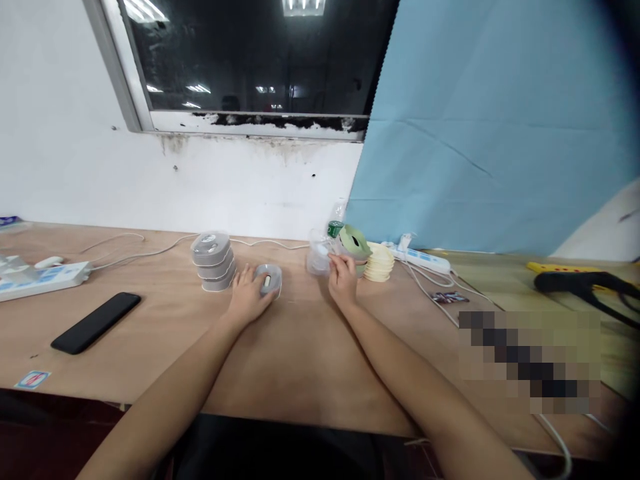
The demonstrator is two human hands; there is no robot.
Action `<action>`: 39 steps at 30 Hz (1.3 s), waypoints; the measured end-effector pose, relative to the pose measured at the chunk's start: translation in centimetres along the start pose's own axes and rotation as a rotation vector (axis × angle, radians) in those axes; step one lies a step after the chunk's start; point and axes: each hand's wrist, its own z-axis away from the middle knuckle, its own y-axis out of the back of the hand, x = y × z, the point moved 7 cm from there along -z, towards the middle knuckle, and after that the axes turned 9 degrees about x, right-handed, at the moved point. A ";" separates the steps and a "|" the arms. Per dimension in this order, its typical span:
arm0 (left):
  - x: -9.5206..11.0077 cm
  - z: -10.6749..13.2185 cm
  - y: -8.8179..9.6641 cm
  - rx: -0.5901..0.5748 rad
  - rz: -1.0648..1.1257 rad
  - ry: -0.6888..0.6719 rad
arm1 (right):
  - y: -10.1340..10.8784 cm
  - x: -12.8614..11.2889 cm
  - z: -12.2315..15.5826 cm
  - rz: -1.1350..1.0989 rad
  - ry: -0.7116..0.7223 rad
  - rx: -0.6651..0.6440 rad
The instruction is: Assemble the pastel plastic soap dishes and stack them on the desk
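My left hand (pixel 247 293) rests on the wooden table (pixel 300 360) with its fingers curled round a small round clear container (pixel 269 279) that has a grey insert. Just left of it stands a stack of several similar round containers (pixel 214 260). My right hand (pixel 343 279) reaches toward a clear plastic lid or cup (pixel 318 257) and a green-grey round piece (pixel 354 241), its fingers bent and touching them. A pile of pale yellow discs (pixel 380 261) lies just right of that hand.
A black phone (pixel 96 323) lies at the left. White power strips sit at far left (pixel 40 279) and back right (pixel 423 259), with cables trailing across the table. A black and yellow tool (pixel 585 283) lies at the right. A blue sheet (pixel 495 127) hangs behind.
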 end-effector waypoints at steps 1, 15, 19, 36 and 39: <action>-0.5 0.0 -0.3 -0.025 -0.016 0.033 | -0.1 0.5 -0.1 0.016 -0.019 0.005; -1.9 0.6 -2.7 -0.166 0.077 0.108 | -0.7 1.4 0.2 0.073 -0.092 -0.070; -2.2 0.1 -2.4 -0.128 0.105 0.103 | -0.5 0.8 0.4 0.048 -0.085 -0.077; 1.7 0.2 0.7 -0.032 0.620 -0.007 | -3.7 -9.0 5.6 -0.231 0.217 -0.653; 2.3 0.3 1.0 -0.044 0.656 -0.040 | -3.3 -9.2 5.4 -0.214 0.199 -0.547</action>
